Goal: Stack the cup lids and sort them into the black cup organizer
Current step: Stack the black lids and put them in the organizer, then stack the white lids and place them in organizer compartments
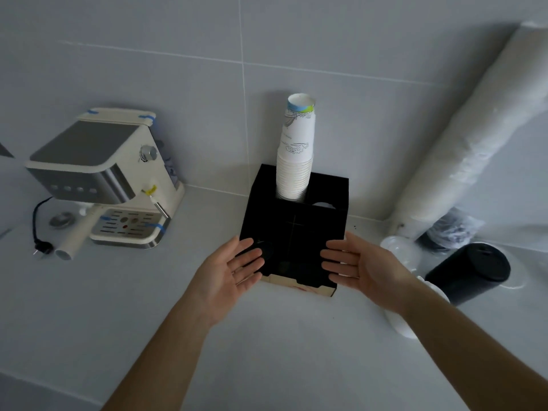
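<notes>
Two hands' straight fingers (247, 256) flank the black organizer (296, 221).

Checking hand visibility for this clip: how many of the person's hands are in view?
2. The left hand is open at the black cup organizer's front-left corner; the right hand is open at its front-right corner. Neither holds lids.

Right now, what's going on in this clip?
A person reaches both open hands, left hand and right hand, toward the front of the black cup organizer on the counter, holding nothing. A stack of paper cups stands in a back slot. Black lids and clear lids lie unsorted to the right. An espresso machine sits left.
</notes>
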A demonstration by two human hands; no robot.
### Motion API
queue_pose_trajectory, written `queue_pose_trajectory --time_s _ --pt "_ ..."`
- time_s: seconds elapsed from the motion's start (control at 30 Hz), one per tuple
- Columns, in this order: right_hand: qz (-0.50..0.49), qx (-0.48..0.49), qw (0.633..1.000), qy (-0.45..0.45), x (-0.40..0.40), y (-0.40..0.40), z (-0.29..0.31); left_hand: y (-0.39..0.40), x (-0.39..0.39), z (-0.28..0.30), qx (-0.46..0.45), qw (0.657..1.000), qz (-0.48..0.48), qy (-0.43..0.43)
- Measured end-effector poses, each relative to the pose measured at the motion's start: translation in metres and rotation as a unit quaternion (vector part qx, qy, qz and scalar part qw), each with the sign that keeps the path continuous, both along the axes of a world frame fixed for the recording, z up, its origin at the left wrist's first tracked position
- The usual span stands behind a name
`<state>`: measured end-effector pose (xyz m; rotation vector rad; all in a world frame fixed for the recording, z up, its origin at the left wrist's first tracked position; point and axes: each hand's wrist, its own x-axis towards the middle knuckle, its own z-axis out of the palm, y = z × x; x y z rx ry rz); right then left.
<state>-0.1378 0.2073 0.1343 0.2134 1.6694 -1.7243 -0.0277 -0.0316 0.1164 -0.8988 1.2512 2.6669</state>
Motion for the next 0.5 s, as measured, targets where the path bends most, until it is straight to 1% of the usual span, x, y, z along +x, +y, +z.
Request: queue_pose_trajectory --time_s 0.17,0.5 --pt "-0.059 -0.040 0.997 0.004 0.016 0.048 0.008 0.028 -0.001 0.002 -0.023 1.000 -0.020 -0.008" --pt "-0.188 -0.037 0.981 0.028 0.029 0.153 0.009 0.097 -0.021 -0.008 -0.039 0.996 -0.072 -0.030"
